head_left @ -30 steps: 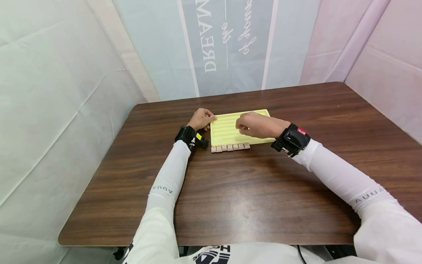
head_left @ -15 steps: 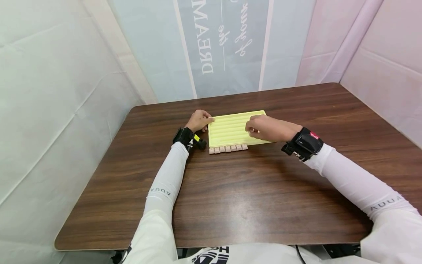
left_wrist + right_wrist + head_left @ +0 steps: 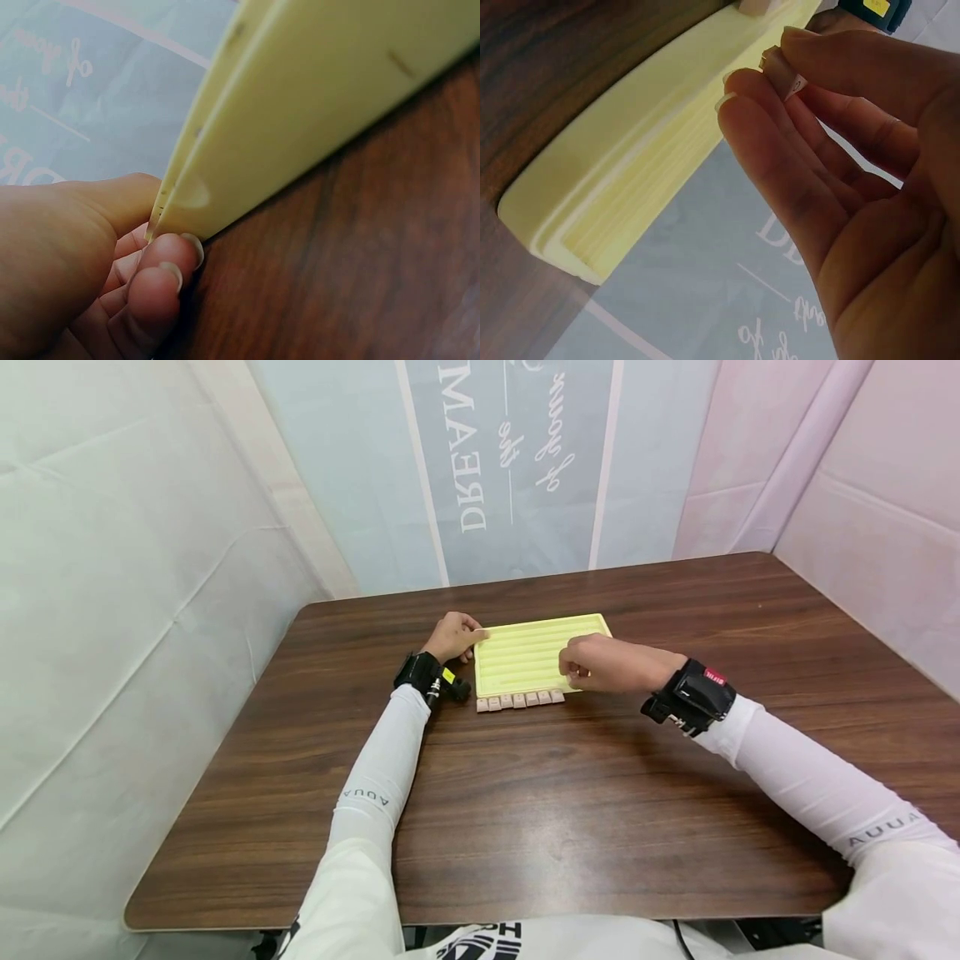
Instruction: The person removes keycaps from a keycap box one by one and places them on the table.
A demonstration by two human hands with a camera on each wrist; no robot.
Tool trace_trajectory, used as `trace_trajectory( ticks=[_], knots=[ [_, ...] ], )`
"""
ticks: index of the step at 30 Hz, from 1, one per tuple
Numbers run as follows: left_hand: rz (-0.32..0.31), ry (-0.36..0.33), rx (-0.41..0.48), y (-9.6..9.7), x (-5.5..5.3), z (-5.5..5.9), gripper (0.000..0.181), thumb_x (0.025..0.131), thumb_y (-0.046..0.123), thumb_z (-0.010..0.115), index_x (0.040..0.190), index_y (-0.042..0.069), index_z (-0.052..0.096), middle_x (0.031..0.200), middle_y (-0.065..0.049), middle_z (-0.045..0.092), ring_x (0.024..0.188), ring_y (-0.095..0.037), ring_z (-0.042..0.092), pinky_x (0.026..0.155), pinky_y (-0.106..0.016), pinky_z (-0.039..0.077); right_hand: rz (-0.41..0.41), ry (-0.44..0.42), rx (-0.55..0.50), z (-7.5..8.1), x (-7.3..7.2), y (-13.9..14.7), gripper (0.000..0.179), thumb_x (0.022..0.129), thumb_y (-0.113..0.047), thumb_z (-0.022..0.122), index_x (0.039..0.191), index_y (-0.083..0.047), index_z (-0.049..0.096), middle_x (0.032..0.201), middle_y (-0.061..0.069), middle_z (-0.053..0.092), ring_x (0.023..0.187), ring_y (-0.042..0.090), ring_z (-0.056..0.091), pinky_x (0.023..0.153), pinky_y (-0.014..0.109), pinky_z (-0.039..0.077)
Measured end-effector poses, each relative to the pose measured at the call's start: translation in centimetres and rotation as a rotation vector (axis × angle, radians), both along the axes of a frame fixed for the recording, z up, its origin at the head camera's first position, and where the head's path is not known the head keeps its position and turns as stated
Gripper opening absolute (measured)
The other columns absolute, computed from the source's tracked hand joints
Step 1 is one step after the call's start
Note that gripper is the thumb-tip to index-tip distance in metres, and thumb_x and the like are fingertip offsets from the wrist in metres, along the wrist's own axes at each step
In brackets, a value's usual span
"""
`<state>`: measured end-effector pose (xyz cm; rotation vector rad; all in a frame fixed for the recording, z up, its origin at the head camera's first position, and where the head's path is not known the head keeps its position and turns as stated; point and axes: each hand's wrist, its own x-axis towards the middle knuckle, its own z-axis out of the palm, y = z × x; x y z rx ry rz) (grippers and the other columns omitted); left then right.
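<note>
A pale yellow tray (image 3: 521, 656) with long parallel ridges stands on the table, and its plain side (image 3: 315, 120) fills much of the left wrist view. My left hand (image 3: 453, 637) pinches its left edge, thumb on top and fingers below. Along the tray's near edge runs a row of several small beige keycaps (image 3: 519, 701). Over the right part of the tray is my right hand (image 3: 618, 662). In the right wrist view its thumb and fingertips pinch one keycap (image 3: 780, 73), which bears a small printed mark I cannot read.
The tray and keycaps sit on a dark wood-grain table (image 3: 480, 810). Pale cloth walls (image 3: 112, 635) stand around it, with a lettered banner (image 3: 517, 468) behind. A black camera unit is strapped on each wrist.
My right hand has moved right along the tray, then slightly nearer to the front edge. My left hand stays on the tray's edge. The row of keycaps looks the same.
</note>
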<state>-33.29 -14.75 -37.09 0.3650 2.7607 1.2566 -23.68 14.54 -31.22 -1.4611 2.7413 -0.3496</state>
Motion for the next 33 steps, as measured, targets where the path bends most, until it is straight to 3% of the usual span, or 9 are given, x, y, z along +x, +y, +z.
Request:
trace_trajectory(
  ticks=[12, 33],
  knots=[
    [-0.004, -0.001, 0.016, -0.1, -0.3, -0.1, 0.027, 0.096, 0.026, 0.060, 0.109, 0.003, 0.065, 0.064, -0.001, 0.059, 0.048, -0.011, 0.055, 0.049, -0.027, 0.052, -0.032, -0.062, 0.036, -0.7, 0.0, -0.5, 0.006, 0.086, -0.006, 0.069, 0.086, -0.011, 0.065, 0.081, -0.002, 0.062, 0.077, 0.014, 0.057, 0.068, 0.026, 0.048],
    [-0.001, -0.001, 0.019, 0.0, 0.0, 0.0, 0.027, 0.096, 0.026, 0.060, 0.109, 0.003, 0.064, 0.066, -0.002, 0.058, 0.048, -0.011, 0.054, 0.049, -0.026, 0.052, -0.036, -0.084, 0.051, -1.1, 0.0, -0.8, 0.008, 0.085, -0.003, 0.068, 0.085, -0.011, 0.066, 0.081, -0.002, 0.059, 0.076, 0.013, 0.053, 0.067, 0.026, 0.046]
  ],
)
